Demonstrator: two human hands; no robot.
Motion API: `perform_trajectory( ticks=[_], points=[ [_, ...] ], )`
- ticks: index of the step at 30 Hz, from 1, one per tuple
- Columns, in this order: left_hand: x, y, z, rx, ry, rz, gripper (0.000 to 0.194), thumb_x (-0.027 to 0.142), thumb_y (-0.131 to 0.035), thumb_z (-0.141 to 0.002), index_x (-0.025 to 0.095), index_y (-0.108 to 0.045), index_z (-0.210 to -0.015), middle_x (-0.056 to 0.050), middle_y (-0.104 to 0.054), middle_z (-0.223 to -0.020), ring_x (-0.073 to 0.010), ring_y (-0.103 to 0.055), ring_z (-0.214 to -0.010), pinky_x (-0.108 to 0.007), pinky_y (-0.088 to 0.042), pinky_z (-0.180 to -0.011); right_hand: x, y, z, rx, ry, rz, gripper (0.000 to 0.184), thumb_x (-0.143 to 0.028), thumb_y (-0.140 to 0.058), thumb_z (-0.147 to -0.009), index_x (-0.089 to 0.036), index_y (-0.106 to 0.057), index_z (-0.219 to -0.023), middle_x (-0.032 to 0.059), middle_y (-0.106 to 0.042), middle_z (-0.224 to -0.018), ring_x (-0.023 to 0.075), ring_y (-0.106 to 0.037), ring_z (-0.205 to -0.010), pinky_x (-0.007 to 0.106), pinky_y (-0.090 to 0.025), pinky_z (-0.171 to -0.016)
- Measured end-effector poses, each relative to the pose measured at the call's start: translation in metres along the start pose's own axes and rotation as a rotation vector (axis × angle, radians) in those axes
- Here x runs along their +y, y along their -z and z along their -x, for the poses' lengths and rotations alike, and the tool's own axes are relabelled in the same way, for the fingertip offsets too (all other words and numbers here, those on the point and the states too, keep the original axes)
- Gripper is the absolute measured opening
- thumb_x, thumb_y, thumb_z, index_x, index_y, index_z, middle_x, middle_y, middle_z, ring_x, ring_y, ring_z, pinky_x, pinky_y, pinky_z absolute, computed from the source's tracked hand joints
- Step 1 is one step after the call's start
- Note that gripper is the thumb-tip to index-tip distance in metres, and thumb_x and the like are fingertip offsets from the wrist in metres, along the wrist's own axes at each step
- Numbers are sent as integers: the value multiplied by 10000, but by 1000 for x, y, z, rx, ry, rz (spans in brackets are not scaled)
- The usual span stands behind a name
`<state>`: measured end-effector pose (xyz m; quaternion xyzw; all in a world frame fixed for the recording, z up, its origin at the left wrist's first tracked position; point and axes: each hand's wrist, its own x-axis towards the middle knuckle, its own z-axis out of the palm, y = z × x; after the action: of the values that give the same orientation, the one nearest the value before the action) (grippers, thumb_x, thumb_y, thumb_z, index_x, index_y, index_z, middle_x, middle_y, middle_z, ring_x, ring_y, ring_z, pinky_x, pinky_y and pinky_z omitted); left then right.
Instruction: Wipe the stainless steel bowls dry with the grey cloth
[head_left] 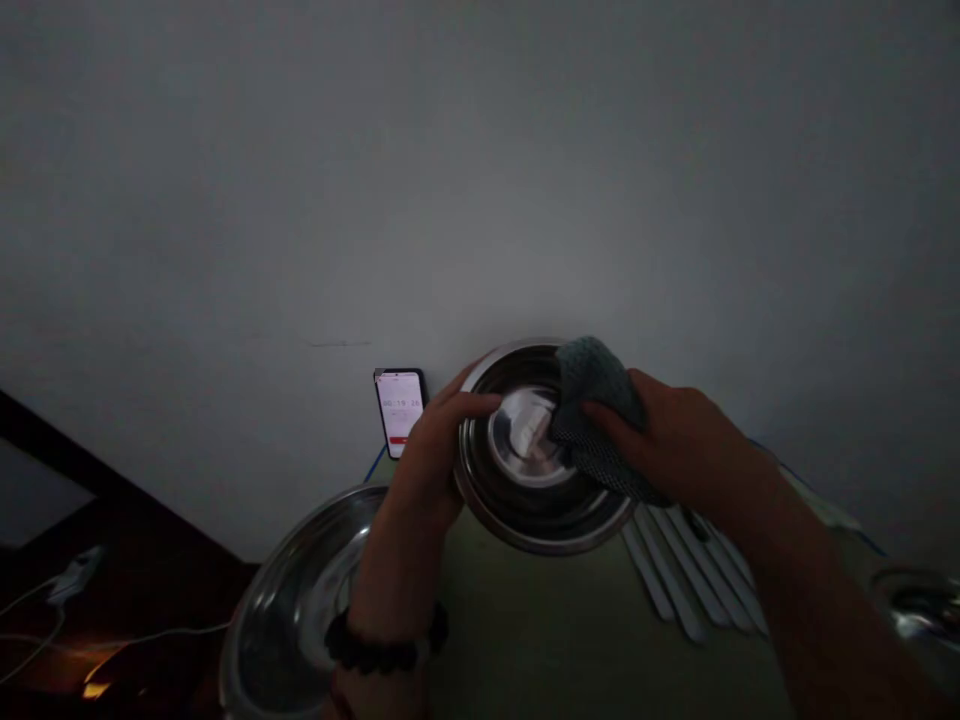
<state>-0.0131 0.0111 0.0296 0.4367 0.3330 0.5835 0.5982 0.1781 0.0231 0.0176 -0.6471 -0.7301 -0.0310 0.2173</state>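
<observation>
A shiny metal bowl is tilted with its inside towards me, above the table. My left hand grips its left rim, the thumb over the edge and the other fingers behind. My right hand holds a grey-green cloth pressed over the bowl's right rim and inner wall. Some of the right fingers are hidden by the cloth and the bowl. A dark beaded bracelet is round my left wrist.
A larger metal basin stands at the left, partly behind my left forearm. A phone leans on the wall. Several pale flat handles lie at the right on the greenish table. White cables run at the far left.
</observation>
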Motion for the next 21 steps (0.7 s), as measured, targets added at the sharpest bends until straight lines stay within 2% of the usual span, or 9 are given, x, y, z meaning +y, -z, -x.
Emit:
perform_trajectory(
  ticks=[4, 7, 12, 15, 19, 21],
  points=[
    [-3, -1, 4, -123, 3, -59, 462, 232, -641, -714, 191, -655, -1174, -38, -743, -813, -190, -681, -744, -262, -495, -641, 7, 9, 7, -46, 50, -43, 266, -450, -420, -905, -209, -519, -854, 96, -685, -793, 255, -652, -739, 311, -385, -594],
    [-12, -4, 2, -128, -23, -116, 433, 247, -635, -767, 221, -642, -1200, -31, -746, -942, -188, -679, -848, -289, -492, -795, 11, 9, 9, -61, 38, 25, 225, -407, -430, -903, -206, -505, -833, 101, -676, -782, 260, -645, -723, 313, -371, -582],
    [-30, -27, 4, -126, -145, -289, 353, 237, -586, -805, 223, -669, -1147, -31, -706, -1124, -221, -611, -1074, -325, -430, -945, 16, 0, 4, 46, 33, -34, 79, -266, -499, -854, -198, -466, -877, 79, -650, -782, 229, -624, -707, 295, -373, -582],
    [-38, -41, 8, -162, -189, -398, 355, 252, -573, -828, 211, -655, -1171, -53, -658, -1225, -229, -565, -1147, -349, -383, -1006, 18, -5, 0, 132, 93, -119, 109, -180, -515, -794, -193, -465, -889, 72, -639, -835, 214, -607, -749, 289, -390, -618],
    [-31, -39, 11, -202, -150, -456, 332, 260, -606, -809, 218, -689, -1128, -67, -684, -1160, -256, -588, -1105, -387, -389, -997, 19, -5, -4, 170, 243, -206, 71, -174, -509, -779, -205, -475, -834, 51, -627, -841, 194, -587, -740, 289, -389, -632],
    [-22, -33, 11, -208, -130, -383, 320, 247, -647, -776, 228, -713, -1088, -59, -716, -1080, -267, -605, -1082, -393, -405, -981, 17, -4, -5, 222, 296, -285, 77, -220, -545, -791, -205, -491, -844, 47, -628, -845, 194, -591, -756, 291, -400, -649]
  ],
)
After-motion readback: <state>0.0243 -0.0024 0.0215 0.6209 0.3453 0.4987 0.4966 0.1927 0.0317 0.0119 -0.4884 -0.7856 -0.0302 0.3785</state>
